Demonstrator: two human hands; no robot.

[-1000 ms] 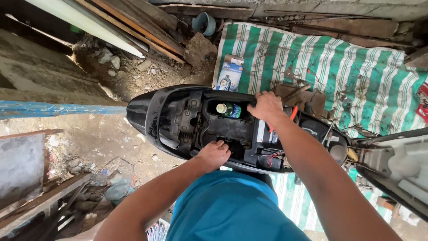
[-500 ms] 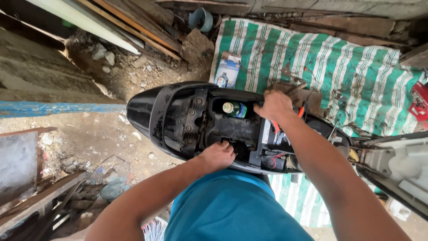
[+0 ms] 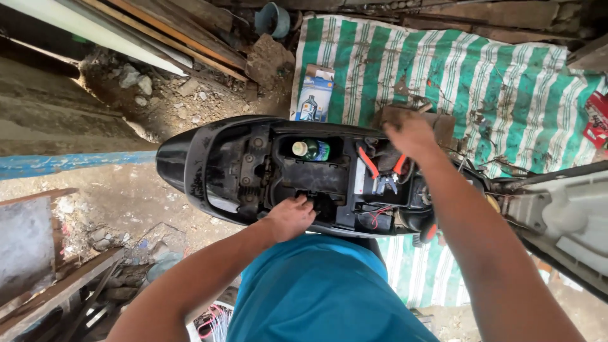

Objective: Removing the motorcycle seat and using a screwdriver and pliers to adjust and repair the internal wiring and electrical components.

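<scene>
Scooter: black body (image 3: 209, 164), seat off, lying left–right across the middle of the view; tail end to the left, open underseat bay facing up.
Underseat bay: black plastic tray (image 3: 316, 180) w/ dark recesses; near its far edge lies a green bottle (image 3: 313, 150) w/ pale cap, on its side.
Left hand: (image 3: 290, 217) at the near edge of the bay, fingers curled down into a dark recess of the tray, touching the plastic – can't tell if they pinch anything, tips are hidden.
Right hand: (image 3: 410, 132) blurred, over the far edge of the bay to the right of the bottle, fingers loosely bent; no obj seen in it, can't tell whether it grips anything.
Wiring area: right part of the bay, just below the right hand – red cables (image 3: 367, 161), a white panel and metal bits (image 3: 383, 183); thin red wire lower down (image 3: 380, 214).
Body: blue shirt (image 3: 316, 291) at the near edge, both forearms reaching fwd over the scooter.
Cloth: green-and-white striped sheet (image 3: 494, 82) on the ground, far right, passing under the scooter; dry debris scattered on it.
Box: small blue-white carton (image 3: 315, 95) w/ an oil-bottle picture, on the cloth's left edge, just beyond the scooter.
Rest: rubble and stones (image 3: 139, 79) far left; timber planks (image 3: 145, 25) along the far-left side; grey-white panel (image 3: 570, 215) at right.
</scene>
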